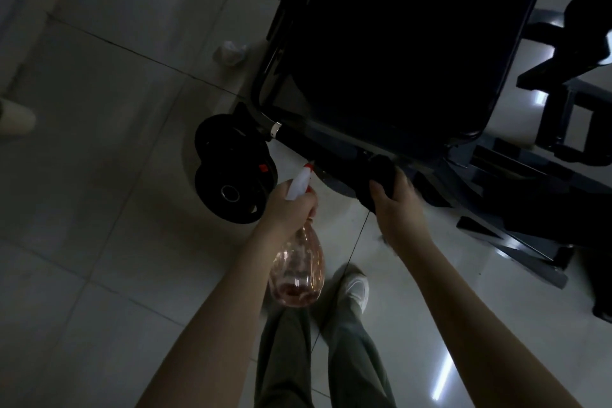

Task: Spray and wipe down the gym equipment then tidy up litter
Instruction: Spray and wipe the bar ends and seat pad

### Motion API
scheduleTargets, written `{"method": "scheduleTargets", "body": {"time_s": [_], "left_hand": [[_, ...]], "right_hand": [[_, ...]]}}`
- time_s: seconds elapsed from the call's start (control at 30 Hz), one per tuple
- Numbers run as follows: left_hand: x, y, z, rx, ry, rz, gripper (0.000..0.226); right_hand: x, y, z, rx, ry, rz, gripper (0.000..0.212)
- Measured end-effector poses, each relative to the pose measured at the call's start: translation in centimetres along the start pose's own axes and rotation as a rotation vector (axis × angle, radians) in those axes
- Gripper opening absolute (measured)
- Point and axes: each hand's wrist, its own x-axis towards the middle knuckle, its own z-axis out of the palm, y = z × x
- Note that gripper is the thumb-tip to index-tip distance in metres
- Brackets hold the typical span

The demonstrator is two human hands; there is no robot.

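**Cloth on bar, bottle in hand**

Left hand (291, 209) is gripping the neck of a clear pinkish bulb-shaped bottle (298, 272), white nozzle (302, 181) up. Right hand (397, 205) is clutching a soft dark cloth (377, 172), pressing it on the dark metal bar (331, 146). Crumpled white litter (230, 53) is lying on glossy tiles (99, 175).

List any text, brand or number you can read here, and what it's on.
No readable text anywhere in this view.
Spray bottle: clear pinkish body, no label showing.
Weight plates: a small red patch, too blurred to read.
Shoe: a pale mark on the side, no letters legible.
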Motion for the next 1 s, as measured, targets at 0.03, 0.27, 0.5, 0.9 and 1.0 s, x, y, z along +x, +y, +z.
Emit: {"method": "scheduleTargets", "body": {"time_s": [0.03,0.27,0.5,0.9,1.0], "left_hand": [[0.2,0.1,-0.3,-0.015,0.006,-0.003,0.012],[1.2,0.3,-2.4,-0.111,0.073,-0.046,0.007],[2.4,0.3,-4.2,-0.089,0.114,-0.051,0.023],[3.8,-1.8,-6.9,-0.180,0.234,-0.092,0.013],[4.3,-2.4,-7.8,-0.153,0.212,-0.119,0.007]], "right_hand": [[0.0,-0.1,0.1,-0.005,0.004,-0.011,0.049],[0.2,-0.6,0.8,-0.061,0.041,-0.031,0.051],[0.8,-1.1,1.2,-0.211,0.059,-0.097,0.048],[4.3,-7.5,8.6,-0.670,-0.057,-0.550,0.058],[5.5,-7.1,10.7,-0.919,-0.082,-0.569,0.064]]}}
